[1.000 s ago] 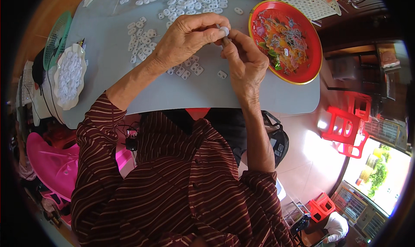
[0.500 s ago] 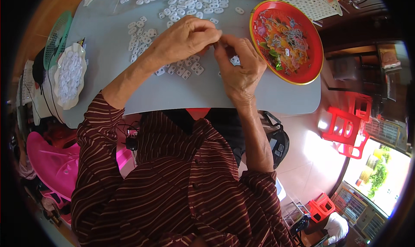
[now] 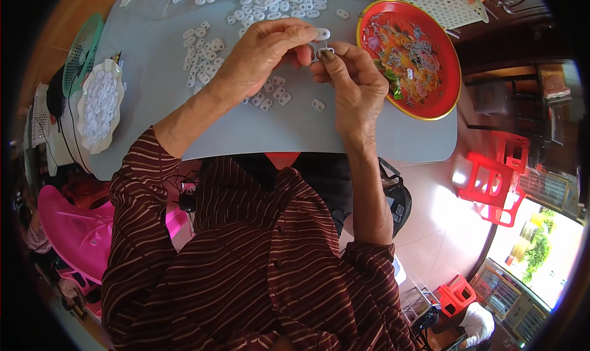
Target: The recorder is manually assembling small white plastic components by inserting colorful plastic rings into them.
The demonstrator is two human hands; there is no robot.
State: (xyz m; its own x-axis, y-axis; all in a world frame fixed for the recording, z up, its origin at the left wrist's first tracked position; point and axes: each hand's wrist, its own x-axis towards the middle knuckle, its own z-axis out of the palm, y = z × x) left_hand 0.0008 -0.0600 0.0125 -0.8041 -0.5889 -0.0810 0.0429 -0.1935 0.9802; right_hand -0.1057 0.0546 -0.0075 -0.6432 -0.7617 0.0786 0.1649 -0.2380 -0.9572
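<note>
My left hand (image 3: 261, 53) has its fingertips closed at the end of a small white oval plastic piece (image 3: 322, 34) with two holes. Just below it, my right hand (image 3: 359, 84) pinches a second white two-holed piece (image 3: 330, 50) between thumb and fingers. A thin link seems to run between the two pieces, too small to make out. Similar white pieces (image 3: 200, 59) lie about on the grey table (image 3: 246, 139), some partly hidden behind my left hand. One loose piece (image 3: 318, 105) lies below my right hand.
To the right, a red round tray (image 3: 453, 81) holds many small silvery bits and a green wrapper (image 3: 392, 81). A scalloped white dish (image 3: 83, 120) of white pieces stands at the left, by a green basket (image 3: 86, 44). A white perforated basket (image 3: 424, 4) is at the far right.
My hands have come slightly apart and my right hand has turned, moving a little right. White pieces now show at the fingertips, where the fingers covered them before.
</note>
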